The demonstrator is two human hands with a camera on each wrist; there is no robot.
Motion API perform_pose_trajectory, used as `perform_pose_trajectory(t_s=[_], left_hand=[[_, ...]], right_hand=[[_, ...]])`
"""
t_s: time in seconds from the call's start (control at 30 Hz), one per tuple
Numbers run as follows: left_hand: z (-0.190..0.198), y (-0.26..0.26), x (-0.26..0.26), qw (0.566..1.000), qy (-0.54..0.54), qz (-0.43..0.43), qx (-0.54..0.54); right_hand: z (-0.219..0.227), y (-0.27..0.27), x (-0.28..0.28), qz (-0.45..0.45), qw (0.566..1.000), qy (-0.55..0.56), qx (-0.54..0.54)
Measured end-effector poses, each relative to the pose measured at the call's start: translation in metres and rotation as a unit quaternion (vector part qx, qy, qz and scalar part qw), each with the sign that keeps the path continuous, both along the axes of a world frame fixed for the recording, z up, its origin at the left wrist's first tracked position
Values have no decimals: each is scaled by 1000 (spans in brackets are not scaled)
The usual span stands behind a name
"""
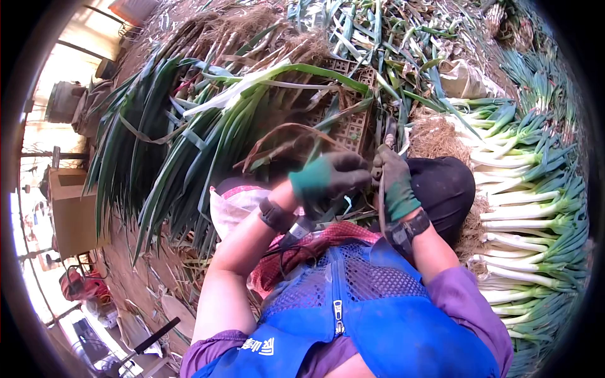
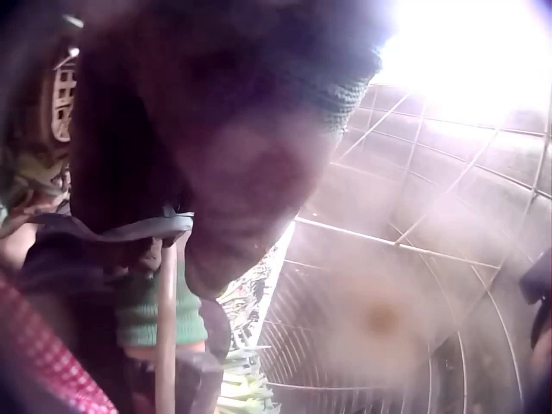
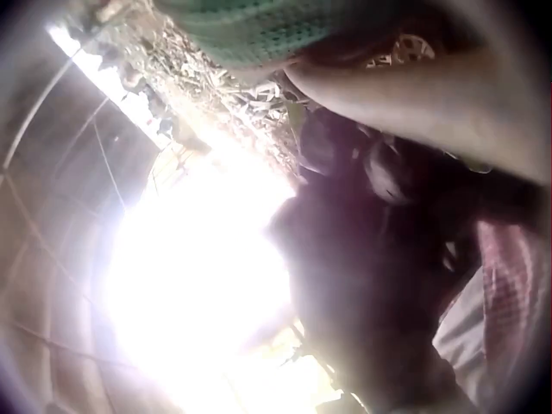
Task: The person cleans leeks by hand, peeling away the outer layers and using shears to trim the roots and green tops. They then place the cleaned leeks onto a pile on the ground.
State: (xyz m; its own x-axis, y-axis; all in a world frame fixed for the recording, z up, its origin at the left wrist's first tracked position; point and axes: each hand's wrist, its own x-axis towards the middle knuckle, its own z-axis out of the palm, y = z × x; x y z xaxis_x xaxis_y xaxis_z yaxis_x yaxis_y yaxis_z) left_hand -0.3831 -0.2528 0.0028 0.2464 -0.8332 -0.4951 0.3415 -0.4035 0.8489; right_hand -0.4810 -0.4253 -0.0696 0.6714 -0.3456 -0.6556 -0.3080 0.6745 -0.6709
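Dark-gloved with a green cuff, my left hand (image 1: 328, 176) is blurred in the head view, its fingers close to the other hand. My right hand (image 1: 394, 183) grips a thin leek stalk (image 1: 390, 134), which sticks out above the fist. A long pale strip (image 1: 382, 208) hangs below that hand. In the left wrist view, my left hand (image 2: 241, 147) fills the top; a greyish leaf strip (image 2: 129, 230) crosses at its fingertips, and the pale strip (image 2: 166, 336) runs down past the right cuff (image 2: 138, 323). Whether the left fingers pinch anything is hidden by shadow and blur.
Unpeeled leeks (image 1: 157, 138) lie heaped at the left, beside a brown plastic crate (image 1: 353, 129). White-stemmed leeks (image 1: 520, 211) lie in a row at the right. Loose leaves (image 1: 409, 38) cover the ground ahead; a cardboard box (image 1: 75, 214) stands far left.
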Motion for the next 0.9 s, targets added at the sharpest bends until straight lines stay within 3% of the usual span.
perform_pose_trajectory(t_s=[0.03,0.07,0.1,0.13,0.2,0.23,0.27,0.4,0.43,0.5,0.53,0.57,0.63,0.7,0.8,0.9], left_hand=[[-14,2,12,998,8,61,-32],[-27,8,30,941,-299,0,-157],[-40,14,46,775,-574,-61,-259],[-57,12,53,783,-548,-28,-294],[-48,-5,50,917,-293,67,-263],[-22,-5,48,960,-35,117,-252],[5,-5,45,925,218,215,-224],[4,-3,68,864,216,392,-232],[14,4,73,852,199,423,-236],[39,18,81,834,191,471,-216],[27,30,94,835,134,488,-216],[44,34,92,818,153,504,-232],[35,43,102,807,137,520,-245],[21,58,113,819,127,503,-246],[4,68,128,816,125,502,-257],[10,71,128,802,128,526,-252]], right_hand=[[27,0,-9,42,998,-54,0],[58,15,-16,59,995,-59,-46],[78,34,-23,76,991,-65,-92],[81,43,-31,159,963,-124,-179],[86,57,-38,254,946,-101,-174],[88,60,-37,300,932,-94,-180],[91,59,-30,329,919,-104,-189],[91,43,16,381,828,-187,-366],[82,36,37,379,778,-241,-439],[78,23,82,377,750,-203,-505],[71,14,109,387,703,-200,-562],[63,6,136,397,653,-195,-615],[52,7,188,426,557,-119,-703],[61,21,237,509,471,2,-720],[44,39,287,499,411,14,-763],[0,49,308,463,434,-38,-772]])
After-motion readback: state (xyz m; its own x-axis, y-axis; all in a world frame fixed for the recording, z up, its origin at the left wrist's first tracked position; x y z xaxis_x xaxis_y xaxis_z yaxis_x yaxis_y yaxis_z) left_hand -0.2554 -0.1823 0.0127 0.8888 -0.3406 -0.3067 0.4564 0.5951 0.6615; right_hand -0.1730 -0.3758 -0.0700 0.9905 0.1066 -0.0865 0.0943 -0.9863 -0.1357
